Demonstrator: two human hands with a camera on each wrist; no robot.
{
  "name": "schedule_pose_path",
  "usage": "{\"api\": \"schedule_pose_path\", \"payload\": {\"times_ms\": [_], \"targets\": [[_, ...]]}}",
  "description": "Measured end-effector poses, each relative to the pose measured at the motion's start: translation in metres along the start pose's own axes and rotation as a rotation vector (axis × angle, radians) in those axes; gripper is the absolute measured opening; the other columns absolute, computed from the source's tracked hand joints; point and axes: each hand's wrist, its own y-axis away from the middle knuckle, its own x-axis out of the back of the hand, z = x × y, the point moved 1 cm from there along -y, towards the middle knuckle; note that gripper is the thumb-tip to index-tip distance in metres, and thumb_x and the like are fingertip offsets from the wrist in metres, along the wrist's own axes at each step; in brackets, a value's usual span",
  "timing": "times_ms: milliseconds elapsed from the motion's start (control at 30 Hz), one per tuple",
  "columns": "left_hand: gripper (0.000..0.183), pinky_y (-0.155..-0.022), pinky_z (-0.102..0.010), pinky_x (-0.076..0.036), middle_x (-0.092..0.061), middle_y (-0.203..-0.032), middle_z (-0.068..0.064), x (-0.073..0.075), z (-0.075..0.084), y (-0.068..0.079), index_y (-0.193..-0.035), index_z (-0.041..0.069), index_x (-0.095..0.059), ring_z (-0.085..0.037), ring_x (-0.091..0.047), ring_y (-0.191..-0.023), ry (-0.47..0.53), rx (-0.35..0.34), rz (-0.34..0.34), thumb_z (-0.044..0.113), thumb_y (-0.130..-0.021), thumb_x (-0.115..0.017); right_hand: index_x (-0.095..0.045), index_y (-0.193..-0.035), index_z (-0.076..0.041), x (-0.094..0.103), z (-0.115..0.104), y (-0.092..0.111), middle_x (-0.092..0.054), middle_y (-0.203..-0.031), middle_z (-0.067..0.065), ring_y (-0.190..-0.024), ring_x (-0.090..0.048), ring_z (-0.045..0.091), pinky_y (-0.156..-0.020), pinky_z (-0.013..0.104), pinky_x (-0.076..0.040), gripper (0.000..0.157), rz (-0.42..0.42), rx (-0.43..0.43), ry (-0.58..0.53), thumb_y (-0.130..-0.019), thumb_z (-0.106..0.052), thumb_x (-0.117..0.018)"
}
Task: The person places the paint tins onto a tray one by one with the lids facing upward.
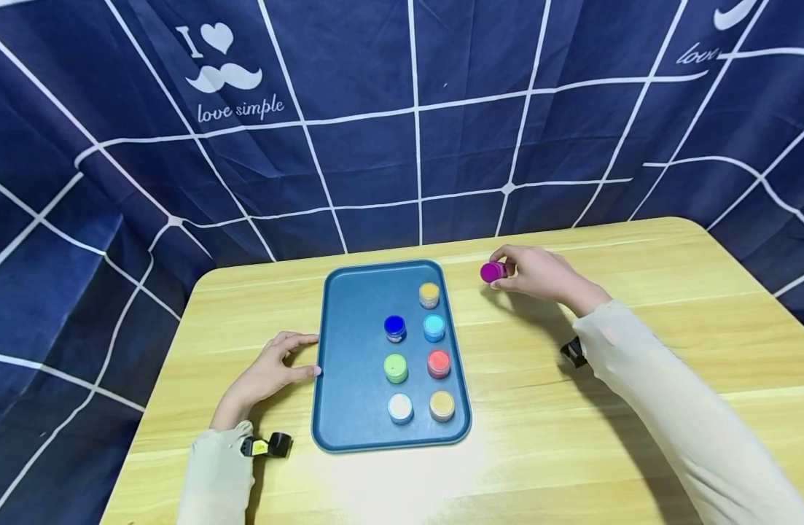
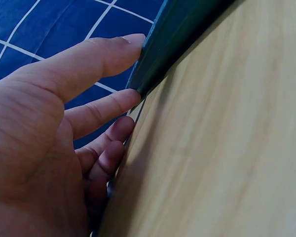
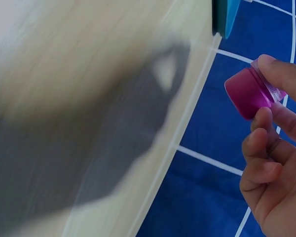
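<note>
Held between thumb and fingers of my right hand is a small magenta paint jar, off the table to the right of the tray. The right wrist view shows the jar tilted, its magenta end pointing away from the palm. My left hand touches the left rim of the blue tray with thumb and fingertips, its fingers fairly straight. On the tray's right half stand several similar jars in two columns, among them a dark blue jar, a green jar and a red jar.
A light wooden table carries the tray. Behind it hangs a dark blue curtain with white lines, close to the table's back edge. A yellow-topped jar is the farthest one on the tray.
</note>
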Motion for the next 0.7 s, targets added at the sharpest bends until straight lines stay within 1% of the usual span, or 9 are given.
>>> {"api": "schedule_pose_path", "payload": {"times_ms": [167, 400, 700], "targets": [[0.063, -0.107, -0.058, -0.030, -0.047, -0.134, -0.013, 0.000, 0.001, 0.000, -0.137, 0.011, -0.053, -0.034, -0.037, -0.126, 0.005, -0.001, 0.002, 0.032, -0.082, -0.076, -0.063, -0.114, -0.011, -0.003, -0.009, -0.004, -0.065, -0.086, 0.003, -0.077, -0.058, 0.017, -0.067, 0.034, -0.043, 0.040, 0.001, 0.000, -0.025, -0.081, -0.031, -0.076], [0.063, -0.107, -0.058, -0.029, -0.047, -0.134, -0.013, 0.000, 0.001, 0.000, -0.137, 0.011, -0.053, -0.034, -0.037, -0.126, 0.011, 0.006, 0.001, 0.032, -0.082, -0.076, -0.060, -0.115, -0.009, -0.007, -0.021, -0.009, -0.064, -0.086, 0.004, -0.074, -0.056, 0.017, -0.064, 0.031, -0.041, 0.042, -0.017, 0.005, -0.067, -0.082, -0.030, -0.076], [0.062, -0.108, -0.058, -0.029, -0.048, -0.133, -0.012, 0.000, 0.000, 0.000, -0.137, 0.012, -0.054, -0.034, -0.038, -0.126, 0.014, 0.006, 0.002, 0.032, -0.082, -0.076, -0.058, -0.115, -0.010, -0.013, -0.034, -0.019, -0.063, -0.086, 0.003, -0.073, -0.055, 0.016, -0.064, 0.029, -0.040, 0.043, -0.015, 0.022, -0.118, -0.081, -0.029, -0.076]]}}
